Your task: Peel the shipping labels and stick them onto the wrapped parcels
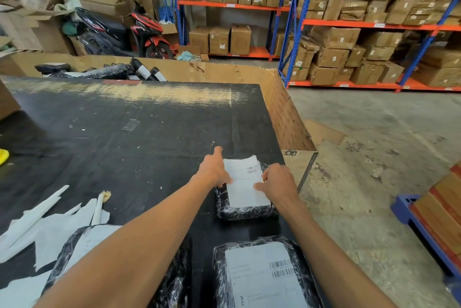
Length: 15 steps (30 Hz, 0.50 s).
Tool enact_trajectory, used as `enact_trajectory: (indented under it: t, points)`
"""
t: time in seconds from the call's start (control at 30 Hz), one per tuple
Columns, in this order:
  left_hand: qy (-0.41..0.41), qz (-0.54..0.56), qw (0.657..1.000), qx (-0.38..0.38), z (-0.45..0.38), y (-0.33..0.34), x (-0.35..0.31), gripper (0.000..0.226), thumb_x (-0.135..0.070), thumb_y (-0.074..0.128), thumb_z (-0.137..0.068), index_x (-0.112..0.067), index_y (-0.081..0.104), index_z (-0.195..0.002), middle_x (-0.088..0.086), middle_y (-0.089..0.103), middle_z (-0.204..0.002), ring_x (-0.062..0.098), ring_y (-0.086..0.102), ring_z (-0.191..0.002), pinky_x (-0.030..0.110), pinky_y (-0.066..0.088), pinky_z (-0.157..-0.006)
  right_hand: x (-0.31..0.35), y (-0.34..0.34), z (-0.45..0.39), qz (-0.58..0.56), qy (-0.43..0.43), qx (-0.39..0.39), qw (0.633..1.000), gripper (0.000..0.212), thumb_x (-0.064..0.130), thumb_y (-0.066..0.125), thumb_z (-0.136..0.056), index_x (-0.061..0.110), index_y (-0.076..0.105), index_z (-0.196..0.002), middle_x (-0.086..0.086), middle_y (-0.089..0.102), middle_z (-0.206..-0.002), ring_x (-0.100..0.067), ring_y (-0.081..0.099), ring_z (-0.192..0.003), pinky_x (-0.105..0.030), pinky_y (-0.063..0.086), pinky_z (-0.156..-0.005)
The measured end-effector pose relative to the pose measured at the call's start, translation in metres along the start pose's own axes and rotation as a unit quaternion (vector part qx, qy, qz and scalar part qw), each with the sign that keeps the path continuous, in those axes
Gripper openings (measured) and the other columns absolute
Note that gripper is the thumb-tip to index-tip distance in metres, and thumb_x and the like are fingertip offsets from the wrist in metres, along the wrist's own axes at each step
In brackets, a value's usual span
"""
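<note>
A small black wrapped parcel [245, 211] lies near the right edge of the black table [124, 133]. A white shipping label [245, 183] lies on top of it. My left hand [215, 169] presses on the label's left edge, thumb stretched forward. On the label's right edge rests my right hand [278, 179], its fingers on the paper. A larger black parcel [264, 275] with a label [262, 277] stuck on it lies nearer to me. A third labelled parcel [82, 247] sits under my left forearm.
Peeled white backing papers [50, 222] are strewn at the near left of the table. A big cardboard bin [287, 113] with black parcels [107, 71] stands behind and right of the table. Blue racks of cartons [349, 20] and a scooter [139, 33] are beyond. Pallet [424, 220] at right.
</note>
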<state>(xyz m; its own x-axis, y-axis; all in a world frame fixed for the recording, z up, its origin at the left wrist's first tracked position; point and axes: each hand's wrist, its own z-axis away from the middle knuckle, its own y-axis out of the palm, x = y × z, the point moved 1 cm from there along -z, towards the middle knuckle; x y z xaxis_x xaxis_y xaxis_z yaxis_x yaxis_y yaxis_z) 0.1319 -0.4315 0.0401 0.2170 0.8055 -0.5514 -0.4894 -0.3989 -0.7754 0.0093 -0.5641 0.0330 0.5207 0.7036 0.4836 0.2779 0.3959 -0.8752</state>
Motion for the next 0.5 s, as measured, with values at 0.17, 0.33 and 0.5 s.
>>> enact_trajectory:
  t: [0.17,0.33,0.5]
  points:
    - [0.023,-0.140,0.984,0.108,0.003,-0.002,-0.009,0.120,-0.039,0.085,-0.069,-0.038,0.000,-0.154,0.016,-0.012,-0.156,0.045,0.049,-0.124,0.050,0.047,-0.101,0.005,-0.010,-0.006,0.074,-0.020,0.040,0.996,0.083,0.033,0.085,-0.076,0.016,0.039,-0.143,-0.011,0.050,-0.136,-0.036,0.056,-0.121,-0.041,0.048,-0.088]
    - [0.028,-0.278,0.939,0.202,0.011,-0.003,-0.010,0.128,-0.057,0.080,-0.068,-0.040,-0.015,-0.151,0.004,-0.013,-0.157,0.045,0.036,-0.135,0.052,0.045,-0.104,-0.002,0.001,-0.017,0.059,-0.109,0.123,0.985,0.073,0.023,0.058,-0.094,0.035,0.020,-0.156,-0.011,0.043,-0.135,-0.029,0.057,-0.102,-0.039,0.051,-0.083]
    - [0.020,-0.262,0.944,0.197,0.006,-0.003,-0.004,0.136,-0.060,0.082,-0.063,-0.031,-0.017,-0.152,0.003,-0.007,-0.155,0.040,0.013,-0.145,0.056,0.031,-0.112,0.003,0.014,-0.034,0.144,-0.115,0.157,0.970,0.067,0.030,0.039,-0.098,0.049,0.010,-0.155,-0.017,0.027,-0.149,-0.035,0.059,-0.102,-0.038,0.050,-0.077]
